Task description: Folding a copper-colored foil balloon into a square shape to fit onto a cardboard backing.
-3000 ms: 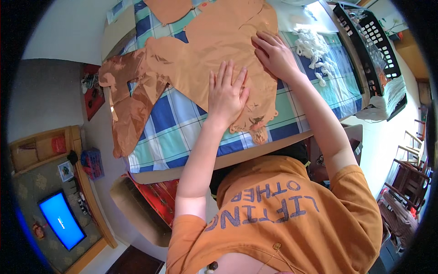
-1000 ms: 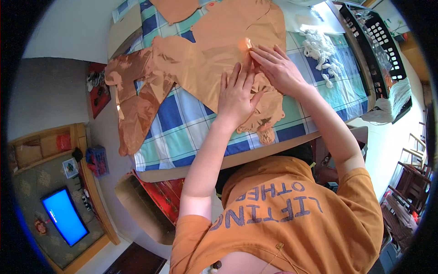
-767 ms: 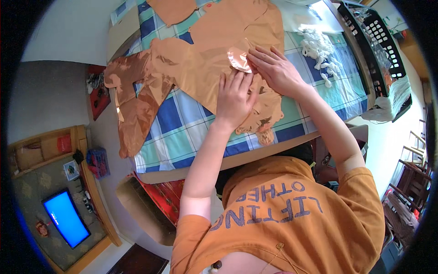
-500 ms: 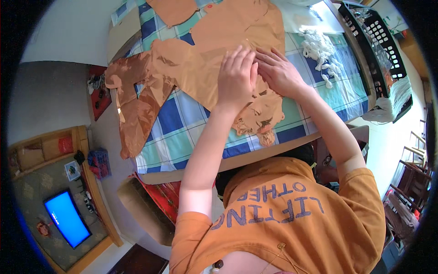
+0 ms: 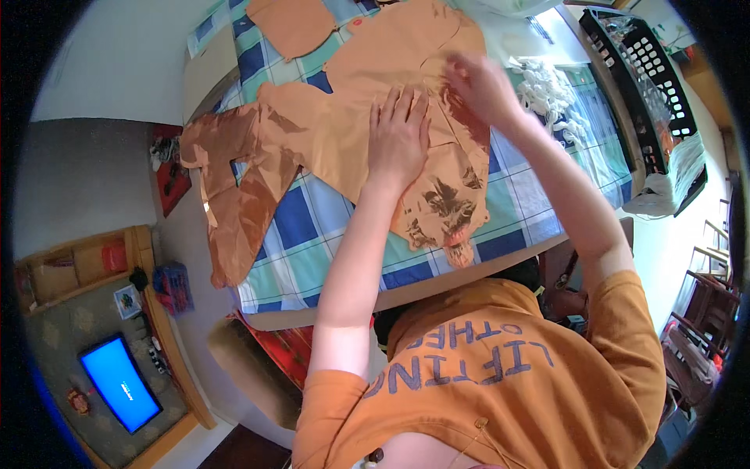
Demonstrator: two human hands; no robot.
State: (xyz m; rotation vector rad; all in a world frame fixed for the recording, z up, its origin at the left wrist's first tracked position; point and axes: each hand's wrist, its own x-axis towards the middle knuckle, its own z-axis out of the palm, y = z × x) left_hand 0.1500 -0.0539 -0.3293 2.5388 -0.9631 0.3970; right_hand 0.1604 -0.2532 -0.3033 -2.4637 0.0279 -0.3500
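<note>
A large flat copper-coloured foil piece, which looks like an uninflated foil balloon (image 5: pixel 328 125), is spread over the table, wrinkled and shiny at its left arm and near end. My left hand (image 5: pixel 400 141) lies flat on its middle, fingers stretched out and slightly apart. Just to the right, my right hand (image 5: pixel 483 90) hovers at or over the foil's right edge. Motion smears its bent fingers, so whether they hold anything cannot be made out. Another foil piece (image 5: pixel 293 27) lies at the far left of the table.
A blue, green and white checked cloth (image 5: pixel 301 207) covers the table. White string (image 5: pixel 547 94) lies in a tangle on the right, beside a black plastic basket (image 5: pixel 648 86) with clear bags. A cardboard piece (image 5: pixel 211 66) stands at the left edge. A lit screen (image 5: pixel 119 383) is at lower left.
My right hand has lifted away from the left and moved up and slightly right, its fingers now bent. The left hand has shifted slightly, staying flat on the foil. The foil's near end shows more.
</note>
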